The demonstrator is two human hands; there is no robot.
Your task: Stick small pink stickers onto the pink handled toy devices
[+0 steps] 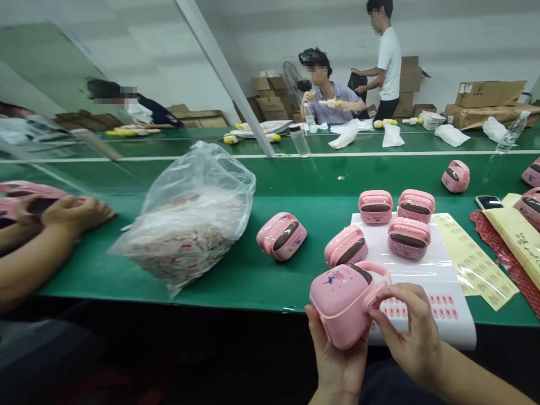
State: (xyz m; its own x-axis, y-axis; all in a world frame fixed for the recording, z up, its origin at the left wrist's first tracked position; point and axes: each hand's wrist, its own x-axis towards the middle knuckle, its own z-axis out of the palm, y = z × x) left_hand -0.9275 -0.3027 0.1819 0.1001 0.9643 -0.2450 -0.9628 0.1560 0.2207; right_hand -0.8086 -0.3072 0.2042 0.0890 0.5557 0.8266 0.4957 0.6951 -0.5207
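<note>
My left hand holds a rounded pink handled case from below, just over the table's front edge. The case is tilted, its printed picture facing up and its loop handle pointing right. My right hand pinches at the handle's base; anything small between thumb and forefinger is hidden. Under and behind the hands lies a white sheet with rows of small pink-and-red oval stickers. Several similar cases stand on or beside it, among them one pink case and another pink case. A further pink case sits left of them.
A clear plastic bag full of packed material stands on the green table. Yellow label sheets, a phone and red bubble wrap lie at right. A co-worker's hands are at far left. Other people work beyond.
</note>
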